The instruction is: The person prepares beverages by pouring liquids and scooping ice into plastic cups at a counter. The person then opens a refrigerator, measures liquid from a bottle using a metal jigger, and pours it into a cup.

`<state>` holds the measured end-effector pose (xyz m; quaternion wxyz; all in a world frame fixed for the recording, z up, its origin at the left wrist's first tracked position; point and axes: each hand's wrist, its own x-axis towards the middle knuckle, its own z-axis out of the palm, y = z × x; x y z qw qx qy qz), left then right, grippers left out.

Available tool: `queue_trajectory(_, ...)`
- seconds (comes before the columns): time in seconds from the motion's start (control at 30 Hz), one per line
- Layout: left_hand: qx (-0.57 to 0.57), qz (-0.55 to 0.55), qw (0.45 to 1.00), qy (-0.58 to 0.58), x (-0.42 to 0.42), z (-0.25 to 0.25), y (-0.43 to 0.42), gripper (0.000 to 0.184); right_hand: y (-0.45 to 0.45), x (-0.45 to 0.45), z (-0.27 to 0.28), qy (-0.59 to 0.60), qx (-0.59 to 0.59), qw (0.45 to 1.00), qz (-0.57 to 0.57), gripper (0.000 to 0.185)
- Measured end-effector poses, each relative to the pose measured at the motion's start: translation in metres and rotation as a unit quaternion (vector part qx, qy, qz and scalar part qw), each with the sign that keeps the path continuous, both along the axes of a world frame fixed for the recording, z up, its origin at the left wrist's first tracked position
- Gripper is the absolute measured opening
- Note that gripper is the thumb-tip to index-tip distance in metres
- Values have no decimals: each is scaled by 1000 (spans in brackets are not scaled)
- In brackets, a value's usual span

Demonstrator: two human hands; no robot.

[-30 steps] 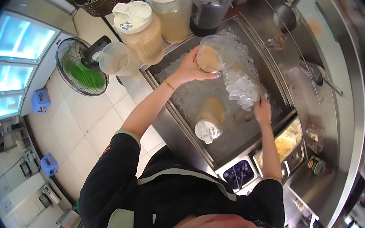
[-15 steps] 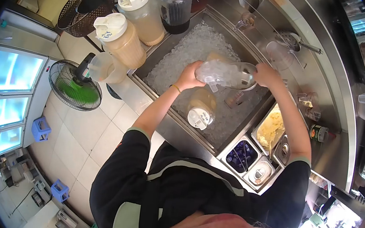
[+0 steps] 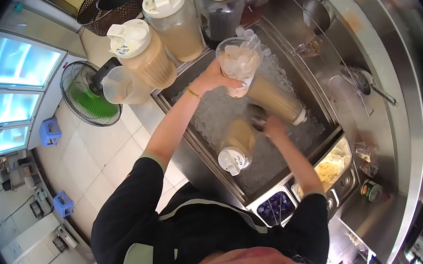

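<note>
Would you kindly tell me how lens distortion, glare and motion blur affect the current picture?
Head view: fisheye bending, framed by black corners; head view: glare from the brightly lit cabinet doors at left, washing out their contents; head view: apparent motion blur on the right hand and scoop, while the left hand and cup look sharper.

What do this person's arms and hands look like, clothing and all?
Both the left hand and right hand appear ungloved. The left sleeve and right sleeve are black and short, ending above the elbow with pale greenish edging. A thin yellowish bracelet circles the left wrist; the right hand is somewhat blurred.
</note>
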<state>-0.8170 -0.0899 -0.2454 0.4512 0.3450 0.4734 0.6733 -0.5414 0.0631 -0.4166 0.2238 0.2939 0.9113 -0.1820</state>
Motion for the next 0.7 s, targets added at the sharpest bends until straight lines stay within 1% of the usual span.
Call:
queue_trajectory(0.07, 21, -25, 998, -45, -4, 25, 0, 81, -29, -28, -8, 67, -12, 989, -128, 30)
queue_trajectory(0.1, 33, -27, 998, -56, -3, 37, 1, 82, -25, -36, -21, 86, -24, 983, -162, 33)
queue_trajectory(0.17, 45, -29, 996, -70, -6, 43, 0, 82, -19, -46, -77, 121, -54, 964, -230, 39)
queue_trajectory(0.23, 48, -39, 995, -78, -10, 46, 0, 81, -9, -37, -113, 128, -97, 956, -244, 43)
queue_trajectory(0.27, 42, -31, 996, -68, -11, 49, -1, 81, -7, -32, -120, 130, -116, 951, -255, 46)
queue_trajectory(0.3, 39, -26, 997, -59, -11, 51, -1, 80, -7, -27, -106, 147, -122, 951, -244, 45)
queue_trajectory(0.37, 34, -14, 999, -22, -12, 52, 0, 80, 2, -13, -48, 180, -127, 949, -227, 44)
queue_trajectory(0.43, 33, -1, 999, 36, -13, 41, 1, 79, 16, -1, 9, 158, -88, 967, -179, 42)
queue_trajectory(0.53, 31, 126, 973, 189, -8, -9, 1, 77, 34, 21, 95, 160, -11, 977, -139, 41)
queue_trajectory(0.6, -43, 196, 939, 278, -1, -52, 1, 78, 36, 27, 167, 135, 3, 978, -159, 41)
queue_trajectory(0.63, -78, 232, 915, 321, 3, -68, 2, 79, 34, 26, 193, 142, 0, 976, -168, 40)
queue_trajectory(0.7, -99, 225, 911, 330, 19, -85, -1, 79, 23, 19, 230, 154, -5, 970, -187, 40)
